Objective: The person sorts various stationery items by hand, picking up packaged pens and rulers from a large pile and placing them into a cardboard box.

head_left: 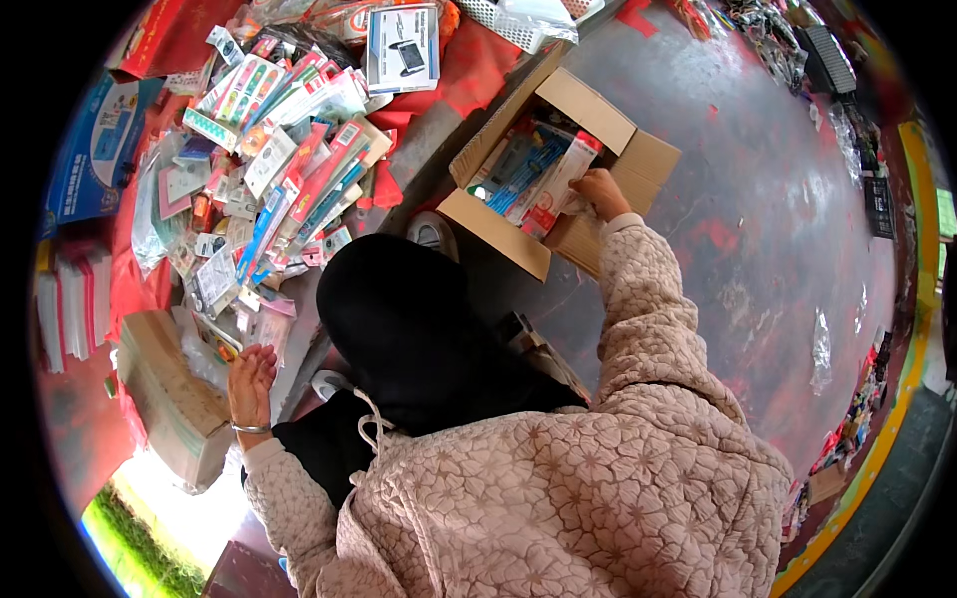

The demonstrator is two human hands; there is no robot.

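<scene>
An opened cardboard box (583, 110) stands on the floor ahead of me, its flaps folded outward. Inside lie a long red-and-white package (558, 184) and blue items in clear wrapping (533, 164). My right hand (600, 191) is at the box's right side, fingers curled by the end of the red-and-white package; what they grip, if anything, is hidden. Down at the left, my left hand (251, 384) has its fingers stretched out and holds nothing. It is next to a clear plastic packet (271, 324) at the near edge of a heap of packaged small goods (269, 159).
A taped brown carton (174, 399) stands left of my left hand. Farther back are a blue box (97, 145), a white box with a device picture (404, 50) and a white perforated basket (503, 25). Wrapped goods (837, 60) line the right wall.
</scene>
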